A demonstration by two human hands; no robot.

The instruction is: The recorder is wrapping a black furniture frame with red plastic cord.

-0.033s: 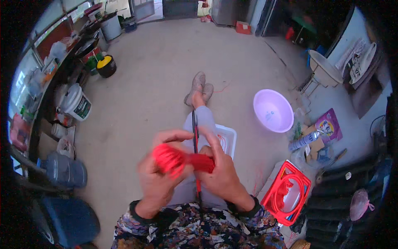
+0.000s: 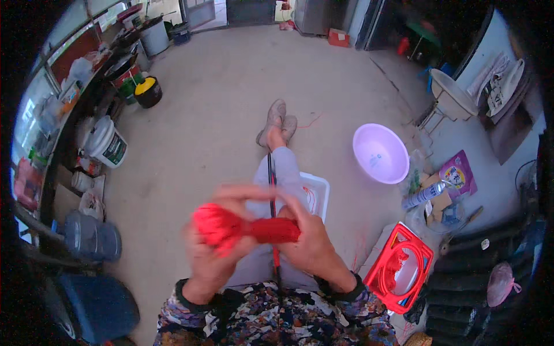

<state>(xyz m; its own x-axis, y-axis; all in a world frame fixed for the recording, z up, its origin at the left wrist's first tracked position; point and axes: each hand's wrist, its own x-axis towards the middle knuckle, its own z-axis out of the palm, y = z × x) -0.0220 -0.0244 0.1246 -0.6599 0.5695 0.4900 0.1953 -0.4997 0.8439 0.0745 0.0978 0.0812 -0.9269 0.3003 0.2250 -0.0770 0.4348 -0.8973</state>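
Observation:
A red bundle of cord-like strands lies sideways between my two hands, above my lap. Its left end bulges into a loose round tuft, blurred by motion, while the right part is a narrower, tighter roll. My left hand is closed around the tuft from below, its fingers smeared. Around the narrow right end curl the fingers of my right hand. A thin black and red rod or strap runs lengthwise over my legs and passes behind the bundle. What else the fingers touch is hidden.
Beside my legs sits a white tray with red strands inside. To the right are a purple basin and a red plastic frame over a container. Buckets, a water jug and a dark blue bin line the left side.
My left hand and the bundle's tufted end have shifted slightly left. More of the narrow red part shows between my hands; my right hand stays nearly in place.

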